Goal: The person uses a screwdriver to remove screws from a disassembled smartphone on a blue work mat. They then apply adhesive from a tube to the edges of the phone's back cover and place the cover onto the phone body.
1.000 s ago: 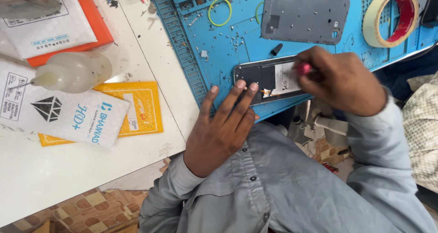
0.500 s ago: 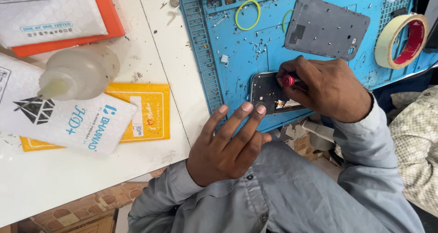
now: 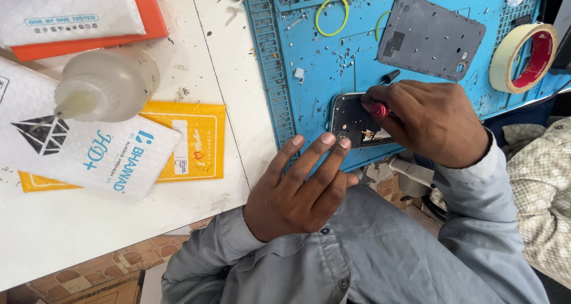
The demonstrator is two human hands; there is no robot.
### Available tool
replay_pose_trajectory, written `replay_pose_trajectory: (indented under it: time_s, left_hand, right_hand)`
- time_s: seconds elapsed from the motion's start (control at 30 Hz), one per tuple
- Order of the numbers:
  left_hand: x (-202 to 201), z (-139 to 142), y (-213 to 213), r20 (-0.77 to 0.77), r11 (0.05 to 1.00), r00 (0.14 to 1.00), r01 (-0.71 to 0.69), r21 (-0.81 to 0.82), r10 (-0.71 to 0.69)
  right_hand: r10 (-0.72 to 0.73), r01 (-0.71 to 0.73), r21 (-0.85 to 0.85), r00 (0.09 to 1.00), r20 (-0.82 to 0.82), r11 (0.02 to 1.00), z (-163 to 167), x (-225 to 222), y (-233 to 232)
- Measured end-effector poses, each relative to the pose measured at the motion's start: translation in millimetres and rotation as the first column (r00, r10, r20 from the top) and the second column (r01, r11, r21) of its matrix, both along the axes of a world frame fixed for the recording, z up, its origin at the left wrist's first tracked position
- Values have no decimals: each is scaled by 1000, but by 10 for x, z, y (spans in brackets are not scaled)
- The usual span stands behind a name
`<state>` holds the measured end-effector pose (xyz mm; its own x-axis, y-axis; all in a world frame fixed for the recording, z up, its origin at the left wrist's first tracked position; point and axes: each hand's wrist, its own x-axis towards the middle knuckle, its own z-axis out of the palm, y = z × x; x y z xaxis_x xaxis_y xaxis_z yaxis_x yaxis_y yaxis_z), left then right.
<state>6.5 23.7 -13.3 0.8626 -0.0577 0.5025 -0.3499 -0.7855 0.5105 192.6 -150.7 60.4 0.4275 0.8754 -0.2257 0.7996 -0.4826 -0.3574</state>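
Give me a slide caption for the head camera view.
Right hand works a red-tipped tool into an opened phone on a blue mat; left hand steadies it.

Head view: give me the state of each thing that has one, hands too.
Phone: back open, insides bared, flat on the blue mat.
Grey back cover: off, lying apart on the mat.
Left hand: fingertips pressing the phone's near edge.
Right hand: closed on a red-handled tool over the phone.
Tape roll: tilted at the mat's edge.
Squeeze bottle: on its side, resting on packets.
Yellow rubber band: loose on the mat.
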Motion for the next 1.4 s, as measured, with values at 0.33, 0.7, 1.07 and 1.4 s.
replay_pose_trajectory:
  time_s: [0.33, 0.7, 1.07, 1.4]
  left_hand:
    - [-14, 0, -4, -41, 1000, 999, 2, 14, -2]
    - [31, 12, -30, -64, 998, 998, -4, 68, 8]
    - [13, 3, -55, -89, 998, 996, -17, 64, 22]
    - [3, -29, -70, -87, 996, 996, -28, 85, 36]
  right_hand:
    - [-355, 377, 193, 924, -139, 906, 141, -107, -197]
    - [-51, 236, 694, 960, -276, 680, -138, 149, 53]
    - [55, 94, 684, 980, -192, 723, -176, 20, -171]
    - [13, 173, 684, 966, -258, 709, -275, -92, -251]
